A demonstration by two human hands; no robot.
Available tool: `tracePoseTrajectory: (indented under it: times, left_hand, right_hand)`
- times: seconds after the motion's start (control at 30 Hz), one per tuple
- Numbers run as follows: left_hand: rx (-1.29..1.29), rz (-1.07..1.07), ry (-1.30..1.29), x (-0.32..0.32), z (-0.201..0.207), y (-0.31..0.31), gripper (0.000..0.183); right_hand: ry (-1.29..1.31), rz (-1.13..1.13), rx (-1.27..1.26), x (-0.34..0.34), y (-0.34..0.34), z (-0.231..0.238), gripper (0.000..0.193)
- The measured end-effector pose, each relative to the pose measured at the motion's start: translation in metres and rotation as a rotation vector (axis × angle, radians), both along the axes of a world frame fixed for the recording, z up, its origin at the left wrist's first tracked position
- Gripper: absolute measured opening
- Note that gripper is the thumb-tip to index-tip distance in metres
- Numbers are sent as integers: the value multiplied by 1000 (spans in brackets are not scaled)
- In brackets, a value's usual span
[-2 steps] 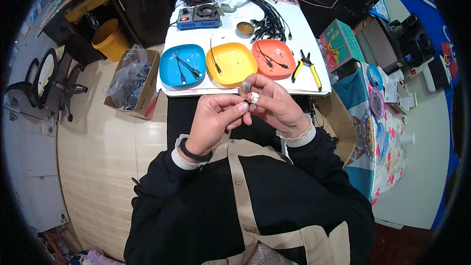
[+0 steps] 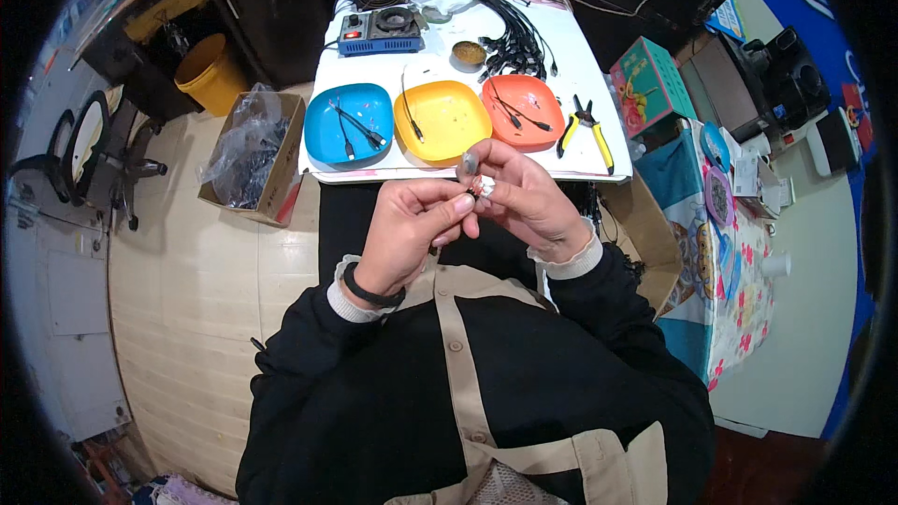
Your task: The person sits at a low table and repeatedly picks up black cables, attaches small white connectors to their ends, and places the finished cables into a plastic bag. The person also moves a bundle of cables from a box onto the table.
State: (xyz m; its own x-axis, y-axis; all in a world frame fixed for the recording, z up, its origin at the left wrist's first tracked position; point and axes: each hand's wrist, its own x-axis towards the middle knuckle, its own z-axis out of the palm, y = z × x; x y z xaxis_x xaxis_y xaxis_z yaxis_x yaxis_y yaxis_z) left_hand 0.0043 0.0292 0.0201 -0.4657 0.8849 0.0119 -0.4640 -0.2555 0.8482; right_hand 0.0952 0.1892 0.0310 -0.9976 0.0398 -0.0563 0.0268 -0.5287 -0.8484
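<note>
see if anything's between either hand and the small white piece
Nothing visible is in the way: the right hand holds the small white piece, and the left hand is right beside it, though its exact contact is unclear. The yellow tray lies beyond both hands.

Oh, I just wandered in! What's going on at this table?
A person is working with bare hands: the left hand and right hand hold a small white-and-reddish piece between their fingertips, too small to identify. Beyond them, black cables lie in a blue tray, a yellow tray and an orange tray. Yellow-and-black pliers rest to the right.
</note>
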Motion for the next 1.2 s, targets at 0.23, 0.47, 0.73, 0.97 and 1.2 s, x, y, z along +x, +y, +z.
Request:
tracePoseTrajectory:
  times: [0.23,0.47,0.73,0.97,1.2]
  left_hand:
    - [-71,83,79,-5,-5,-2,14]
    - [-138,14,96,-3,2,-7,13]
    - [-133,-256,-90,-14,9,-24,14]
    - [-122,-423,-158,-14,12,-20,15]
    - [-134,-366,18,-14,12,-15,14]
  right_hand:
    - [109,-183,704,0,8,8,22]
    - [327,-391,1451,6,-5,14,15]
    - [191,-201,1195,39,24,36,13]
    - [554,-132,1467,37,6,45,29]
    - [517,-172,1462,34,2,40,20]
